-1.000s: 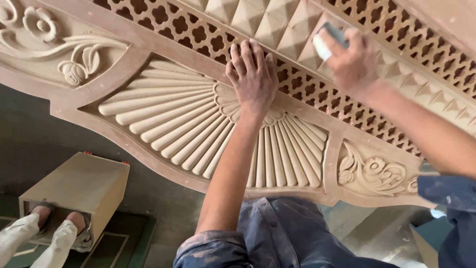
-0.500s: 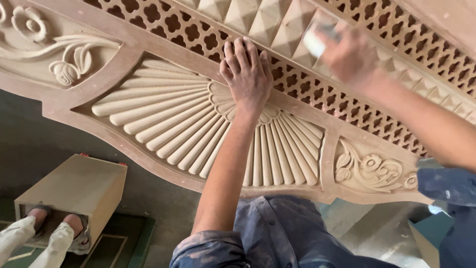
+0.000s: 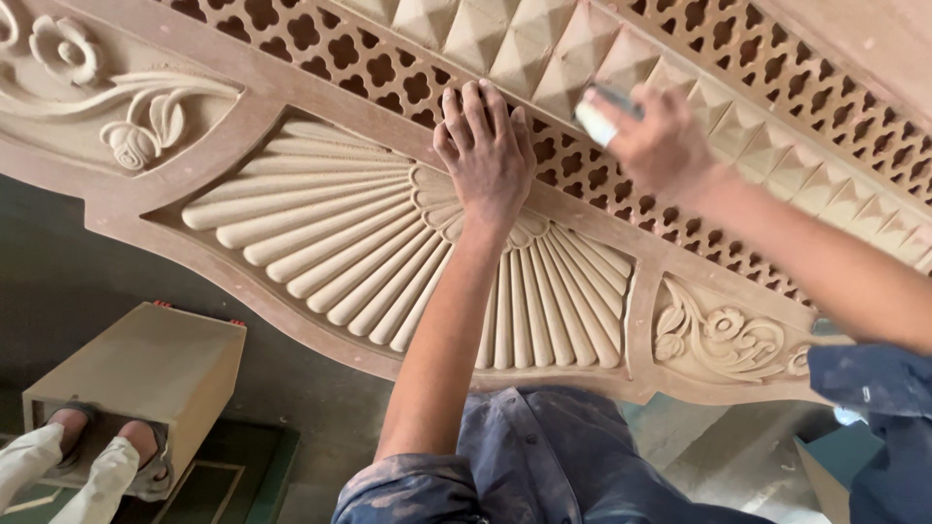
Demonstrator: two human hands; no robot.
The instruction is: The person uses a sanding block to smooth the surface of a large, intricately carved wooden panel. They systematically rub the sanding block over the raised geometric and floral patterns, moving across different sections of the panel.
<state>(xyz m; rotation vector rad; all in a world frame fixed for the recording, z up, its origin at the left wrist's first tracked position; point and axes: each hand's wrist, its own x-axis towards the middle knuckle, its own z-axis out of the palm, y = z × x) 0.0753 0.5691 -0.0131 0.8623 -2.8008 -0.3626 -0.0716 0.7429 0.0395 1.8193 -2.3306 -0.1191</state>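
Note:
A large carved wooden panel fills the view, with a fan-shaped fluted centre, flower reliefs, a pierced lattice band and a row of pyramid studs. My left hand lies flat, fingers together, on the lattice just above the fan's hub. My right hand is closed around a small pale sanding block and presses it against the pyramid studs. The right hand is a little blurred.
A pale wooden box stands on the dark floor at lower left. Under it show another person's feet and white trouser legs. My blue dusty shirt fills the bottom middle.
My right hand with the sanding block has slid leftward and down along the pyramid studs, closer to my left hand. The left hand stays pressed on the lattice.

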